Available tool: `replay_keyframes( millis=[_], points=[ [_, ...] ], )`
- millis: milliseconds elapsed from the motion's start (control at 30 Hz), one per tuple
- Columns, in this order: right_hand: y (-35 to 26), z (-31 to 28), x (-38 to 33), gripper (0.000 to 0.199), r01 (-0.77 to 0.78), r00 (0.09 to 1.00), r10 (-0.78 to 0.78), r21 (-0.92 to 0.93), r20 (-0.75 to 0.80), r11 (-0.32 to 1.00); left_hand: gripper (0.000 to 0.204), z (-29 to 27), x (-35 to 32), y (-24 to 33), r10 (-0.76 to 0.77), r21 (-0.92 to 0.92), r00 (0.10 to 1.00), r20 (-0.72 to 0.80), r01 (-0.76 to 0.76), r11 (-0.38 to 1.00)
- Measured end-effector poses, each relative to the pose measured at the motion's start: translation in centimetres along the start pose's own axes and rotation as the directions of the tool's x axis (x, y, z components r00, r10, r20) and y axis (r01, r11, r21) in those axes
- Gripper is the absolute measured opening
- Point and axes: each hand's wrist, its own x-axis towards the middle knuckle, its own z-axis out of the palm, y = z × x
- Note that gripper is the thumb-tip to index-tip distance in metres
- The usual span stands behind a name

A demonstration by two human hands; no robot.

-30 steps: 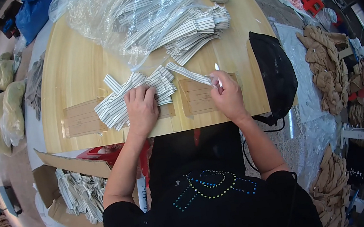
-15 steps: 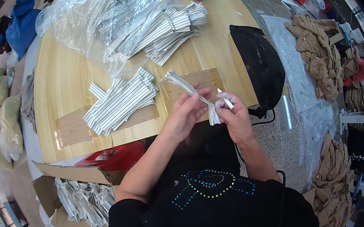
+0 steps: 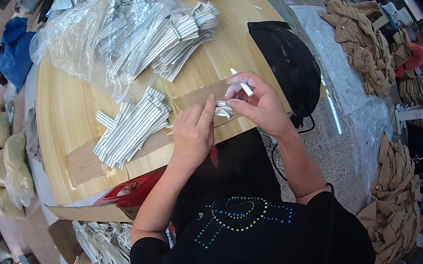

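Note:
On the cardboard template (image 3: 186, 101) near the table's front edge, my left hand (image 3: 194, 131) lies with its fingers stretched out flat. Beside its fingertips shows a crumpled end of a striped fabric strip (image 3: 223, 110); the rest of that strip is hidden by the hand. A white pen (image 3: 241, 82) is tucked between the curled fingers of my right hand (image 3: 261, 105), whose thumb is close to the fabric end. Whether that thumb touches the cloth I cannot tell. To the left, a stack of striped fabric strips (image 3: 133, 123) rests on another cardboard piece (image 3: 78, 163).
A clear plastic bag (image 3: 72, 49) spills more striped strips (image 3: 183, 42) at the back. The black bag (image 3: 288, 68) sits at the table's right edge. Below the table's left front stand a red container (image 3: 128, 190) and a carton (image 3: 91, 212) of strips. Brown cloth piles (image 3: 362, 42) lie right.
My hands held the strip raised between them; now it is down at the cardboard, my left hand flattened there. My right hand, pen still in it, has moved up and slightly left.

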Motion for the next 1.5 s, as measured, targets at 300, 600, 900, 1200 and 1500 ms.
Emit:
replay_keyframes(
  millis=[300, 600, 900, 1200, 1500],
  points=[
    [2.7, -1.6, 0.7, 0.033, -0.070, 0.997, 0.071, -0.068, 0.014, 0.995, 0.037, 0.0, -1.0, 0.3, 0.162, 0.160, 0.986, -0.046, -0.153, 0.975],
    [5.5, -3.3, 3.0, 0.027, 0.050, 0.998, -0.013, -0.723, 0.056, 0.689, 0.042, 4.3, -4.6, 1.6, 0.030, 0.034, 0.976, 0.218, -0.039, 0.999],
    [7.0, -5.5, 1.8, 0.044, -0.024, 0.996, -0.029, -0.589, -0.081, 0.808, 0.052, 6.4, -2.2, 1.9, 0.025, 0.046, 0.952, 0.304, -0.041, 0.998],
    [7.9, -5.3, 0.2, 0.046, 0.043, 0.951, -0.263, -0.770, -0.165, 0.637, 0.049, 7.3, -1.7, 2.6, -0.061, 0.063, 0.973, 0.222, 0.048, 0.997],
    [8.1, -4.8, -0.5, 0.048, 0.048, 0.924, -0.336, -0.820, -0.180, 0.570, 0.043, 7.0, -2.1, 2.6, -0.010, 0.119, 0.967, 0.255, -0.021, 0.993]
  ],
)
